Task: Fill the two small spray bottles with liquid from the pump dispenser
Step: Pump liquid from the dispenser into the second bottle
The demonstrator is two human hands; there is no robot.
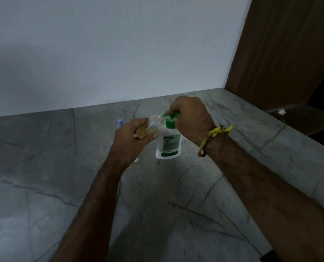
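Reaching in from the bottom edge, two bare forearms crossing a grey veined stone counter (43,186) toward its middle, the right wrist wearing a yellow thread band (217,133). Gripping a small clear spray bottle (153,122) in the left hand (130,137), fingers and thumb curled round its lower body, bottle tilted with its open neck angled up and to the right, touching or just beside the green spout; a little yellowish liquid pooling low inside, near the fingers. Pressing down on the green pump head (171,115) with the right hand (190,115), fingers bent over the top of it, palm hiding most of the nozzle. Standing upright on the counter just beneath, the white pump dispenser (168,144) with its green label facing the camera. Peeking out behind the left hand, a pale blue cap (120,122), possibly belonging to the second spray bottle, though mostly hidden. Lying near the left wrist, a small white piece (136,160), too small to identify. Beyond, a plain pale wall and a brown wooden panel (280,53) at right. Judging the step as filling the first bottle, with plenty left to add. Needing next: more pump strokes, keeping neck under spout to avoid dribbling.
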